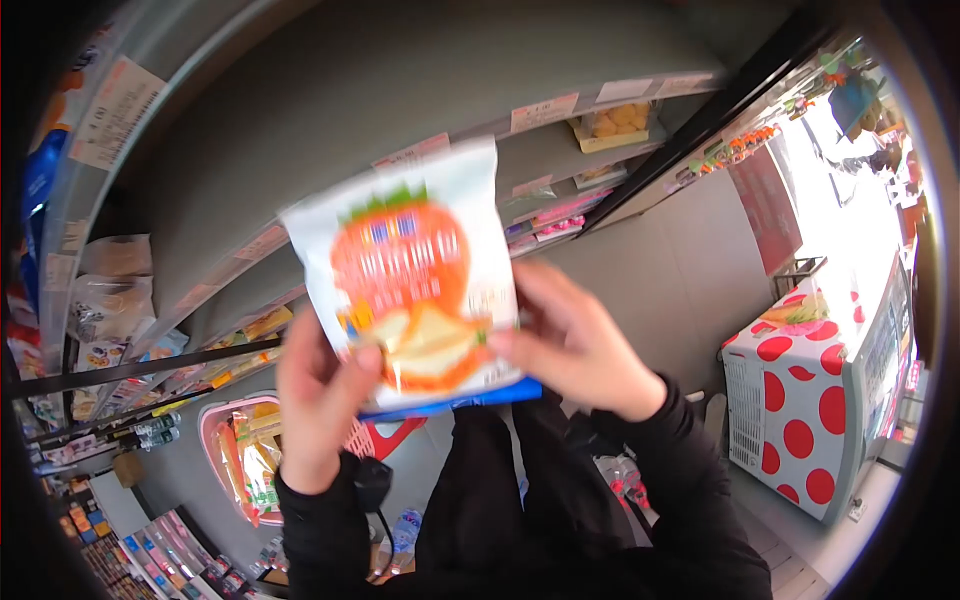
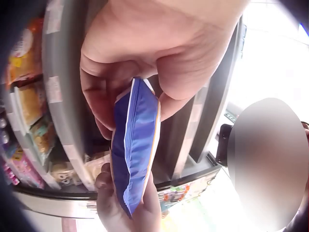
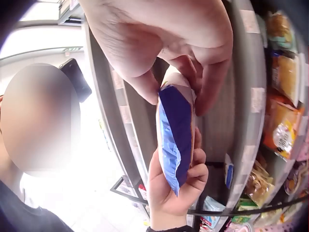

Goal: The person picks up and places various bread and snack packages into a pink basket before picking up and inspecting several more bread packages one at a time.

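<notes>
Both hands hold a white snack bag (image 1: 405,260) upright in front of the body in the head view. Its front carries a large orange-red printed shape with a green top, and bread slices below. The left hand (image 1: 322,390) grips the lower left side, thumb over the front. At the lower right edge, the right hand (image 1: 570,335) pinches the bag, its thumb also on the front. Seen edge-on in the left wrist view, the bag's blue end (image 2: 137,140) runs between the two hands. The right wrist view shows the same blue end (image 3: 175,135) from the opposite side.
Grey shelving (image 1: 250,130) with price labels curves behind the bag, packaged food (image 1: 618,125) on its lower levels. A pink basket (image 1: 206,430) holding packets stands on the floor at lower left. On the right is a white cabinet with red dots (image 1: 800,400). Bottles (image 1: 405,530) stand near the legs.
</notes>
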`<state>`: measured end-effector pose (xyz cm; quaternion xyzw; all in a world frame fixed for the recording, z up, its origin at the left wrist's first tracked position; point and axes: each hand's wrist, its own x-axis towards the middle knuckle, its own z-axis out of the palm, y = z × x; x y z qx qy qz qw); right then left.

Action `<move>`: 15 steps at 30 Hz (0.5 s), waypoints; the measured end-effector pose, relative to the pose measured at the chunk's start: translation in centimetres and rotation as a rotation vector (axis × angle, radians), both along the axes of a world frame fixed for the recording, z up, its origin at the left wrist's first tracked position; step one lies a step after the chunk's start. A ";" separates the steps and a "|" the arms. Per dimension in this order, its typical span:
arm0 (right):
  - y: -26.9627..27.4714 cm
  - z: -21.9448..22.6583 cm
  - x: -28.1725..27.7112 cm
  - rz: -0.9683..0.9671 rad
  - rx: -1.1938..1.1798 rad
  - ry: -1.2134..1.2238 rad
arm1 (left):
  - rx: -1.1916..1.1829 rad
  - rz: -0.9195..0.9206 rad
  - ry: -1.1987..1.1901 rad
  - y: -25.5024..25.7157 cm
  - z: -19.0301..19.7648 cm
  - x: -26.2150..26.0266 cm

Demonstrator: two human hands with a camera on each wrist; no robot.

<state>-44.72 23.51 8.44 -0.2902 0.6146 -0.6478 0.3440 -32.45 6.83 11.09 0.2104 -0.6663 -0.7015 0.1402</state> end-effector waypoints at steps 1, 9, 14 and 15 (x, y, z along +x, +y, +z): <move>-1.2 0.7 -1.6 -0.015 -0.107 0.009 | -0.015 0.026 0.018 -0.4 1.5 -1.7; -8.4 5.3 -12.7 -0.083 -0.067 0.416 | 0.047 -0.108 0.058 -8.3 3.5 -11.8; -10.3 3.5 -14.7 -0.098 0.084 0.608 | -0.151 -0.103 0.028 -10.7 1.8 -13.4; -10.8 3.5 -15.1 -0.086 0.142 0.651 | -0.186 -0.111 -0.022 -11.0 1.8 -13.6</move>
